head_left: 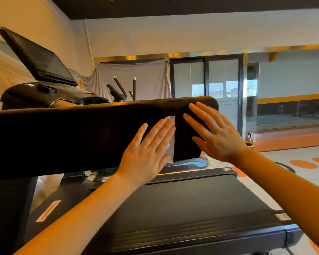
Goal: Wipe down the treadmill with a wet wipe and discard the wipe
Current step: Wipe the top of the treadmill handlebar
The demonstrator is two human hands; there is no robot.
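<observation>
A black treadmill fills the head view, with its wide padded side handrail (81,133) running across the middle. My left hand (149,153) lies flat with straight fingers on the rail's side and presses a white wet wipe (170,144) against it; most of the wipe is hidden under the palm. Just to the right, my right hand (215,133) rests flat on the rail's rounded end, fingers spread, holding nothing. Below the rail lies the black running belt (191,205). The console with its tilted dark screen (42,61) stands at the upper left.
Another exercise machine (120,91) stands behind the rail before a grey draped cloth. A blue and black device (190,162) sits on the floor beyond the belt. A spray bottle (250,137) stands by an orange step at right, near glass sliding doors (206,78).
</observation>
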